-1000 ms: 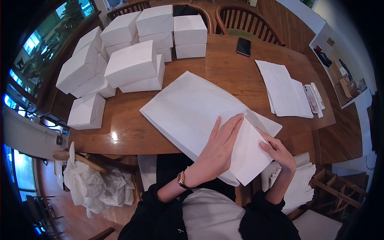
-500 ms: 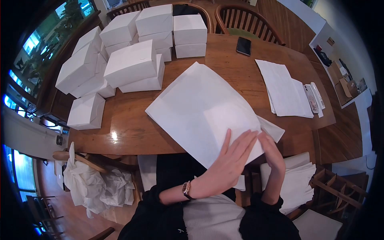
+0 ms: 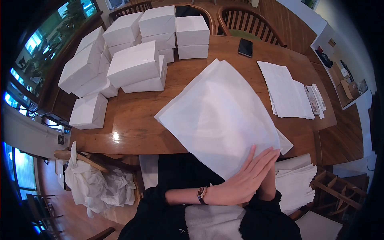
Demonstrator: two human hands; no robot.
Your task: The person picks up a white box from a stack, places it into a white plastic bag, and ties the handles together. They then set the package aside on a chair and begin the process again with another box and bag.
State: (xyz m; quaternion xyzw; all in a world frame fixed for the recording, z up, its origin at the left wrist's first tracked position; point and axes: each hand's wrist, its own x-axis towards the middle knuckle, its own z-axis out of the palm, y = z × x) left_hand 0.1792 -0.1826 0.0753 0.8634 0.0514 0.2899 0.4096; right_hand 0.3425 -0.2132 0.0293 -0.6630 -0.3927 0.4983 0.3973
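Large white paper sheets (image 3: 224, 108), more than one layer at the edges, lie slanted over the table's front edge. My left hand (image 3: 250, 174), with a watch on its wrist, rests flat on their lower right corner, fingers stretched out and close together. Behind it is my right hand (image 3: 271, 178); its fingers are hidden by the left hand and the paper, so its grip does not show. A small white corner (image 3: 286, 144) sticks out from beneath the sheets on the right.
White cardboard boxes (image 3: 134, 64) are stacked at the table's left and back. A black phone (image 3: 245, 47) and a white paper pile (image 3: 284, 90) lie to the right. More white sheets (image 3: 296, 184) sit below right; crumpled white material (image 3: 98, 180) hangs by a chair at left.
The sheets have shifted right and turned slightly, their lower right corner nearer to me. Both hands moved right and down with it, and the left hand now covers the right fingers.
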